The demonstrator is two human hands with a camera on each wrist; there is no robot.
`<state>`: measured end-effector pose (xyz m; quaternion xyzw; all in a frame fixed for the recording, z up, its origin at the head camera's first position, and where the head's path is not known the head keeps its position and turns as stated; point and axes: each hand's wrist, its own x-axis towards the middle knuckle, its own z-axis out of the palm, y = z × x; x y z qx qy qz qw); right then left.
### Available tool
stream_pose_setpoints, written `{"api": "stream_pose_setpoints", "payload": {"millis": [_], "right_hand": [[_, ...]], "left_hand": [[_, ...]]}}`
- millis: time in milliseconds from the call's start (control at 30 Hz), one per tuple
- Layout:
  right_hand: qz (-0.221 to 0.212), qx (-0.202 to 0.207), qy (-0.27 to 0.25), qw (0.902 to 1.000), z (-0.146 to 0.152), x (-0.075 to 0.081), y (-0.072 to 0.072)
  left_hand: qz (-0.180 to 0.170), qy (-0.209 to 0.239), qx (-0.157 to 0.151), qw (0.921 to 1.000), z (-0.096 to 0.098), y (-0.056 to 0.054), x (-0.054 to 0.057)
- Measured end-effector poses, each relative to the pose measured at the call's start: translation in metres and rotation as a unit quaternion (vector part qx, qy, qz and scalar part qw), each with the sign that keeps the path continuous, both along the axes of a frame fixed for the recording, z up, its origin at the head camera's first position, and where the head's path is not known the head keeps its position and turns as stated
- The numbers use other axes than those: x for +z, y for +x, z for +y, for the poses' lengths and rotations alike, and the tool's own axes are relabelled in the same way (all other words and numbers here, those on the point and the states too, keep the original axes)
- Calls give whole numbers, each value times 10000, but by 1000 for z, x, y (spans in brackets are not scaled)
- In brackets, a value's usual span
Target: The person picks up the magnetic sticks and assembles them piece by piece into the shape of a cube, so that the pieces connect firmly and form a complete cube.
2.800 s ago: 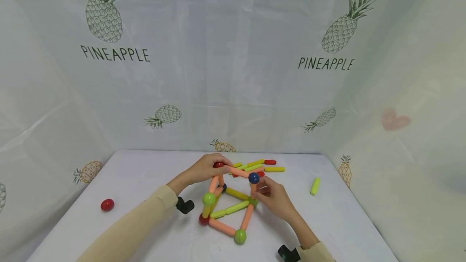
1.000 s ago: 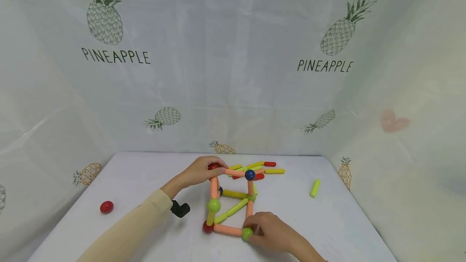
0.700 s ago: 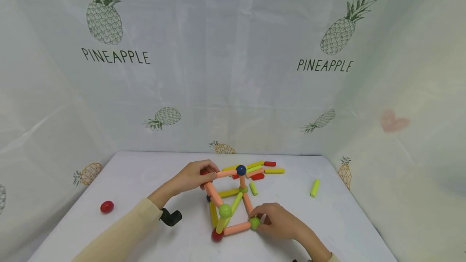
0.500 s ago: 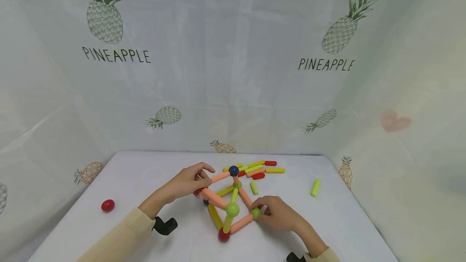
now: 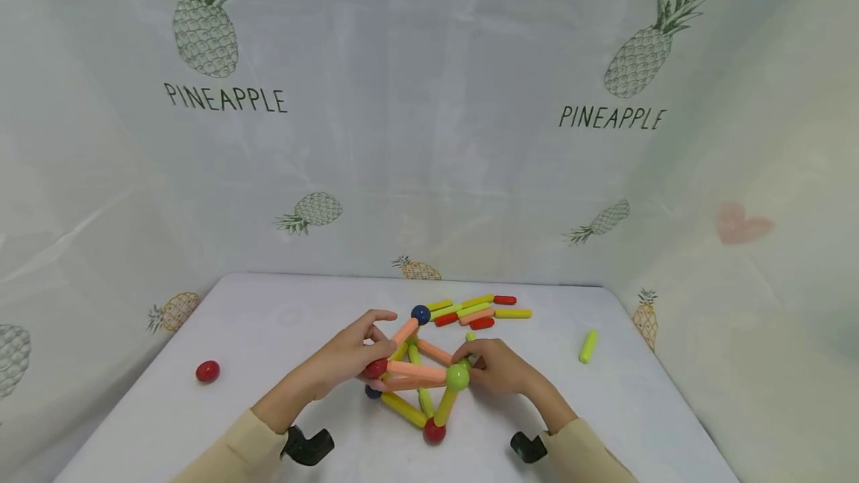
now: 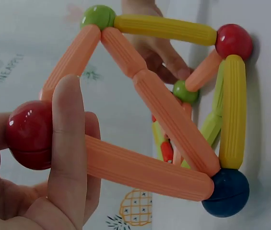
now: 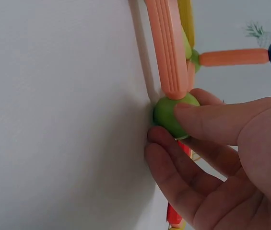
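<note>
A frame of ribbed magnetic rods and coloured balls stands on the white table, with orange rods [image 6: 173, 117] and yellow rods [image 6: 233, 110] joining its corners. My left hand [image 5: 350, 352] grips the red ball [image 6: 29, 135] at an upper corner, fingers and thumb around it. Low on the far right side, my right hand [image 5: 499, 367] pinches a green ball [image 7: 173, 115] close to the tabletop. Another green ball [image 5: 458, 377] tops the near corner, above a red ball [image 5: 435, 431] on the table. A dark blue ball [image 5: 420, 314] sits at the back upper corner.
Several loose rods [image 5: 476, 311] in yellow, red, orange and lime lie behind the frame. One lime rod [image 5: 588, 346] lies apart at the right, and a single red ball [image 5: 208, 371] at the left. A printed pineapple curtain [image 5: 429, 133] hangs behind the table [image 5: 268, 304].
The frame has turned counterclockwise on the table, its near corner swinging right. My right hand moved from an upright rod to the lower green ball, then away from me with it. My left hand came nearer.
</note>
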<state>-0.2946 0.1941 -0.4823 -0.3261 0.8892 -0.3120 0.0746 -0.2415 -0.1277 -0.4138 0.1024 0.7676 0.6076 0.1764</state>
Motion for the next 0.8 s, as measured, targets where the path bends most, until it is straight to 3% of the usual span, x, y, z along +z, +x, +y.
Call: {"api": "stream_pose_setpoints", "payload": {"millis": [333, 800], "right_hand": [[-130, -275, 124, 9995, -12, -3, -3], [-214, -263, 34, 9994, -16, -2, 5]], "left_hand": [[129, -36, 431, 9990, -5, -10, -10], [139, -250, 353, 9990, -19, -22, -15]]}}
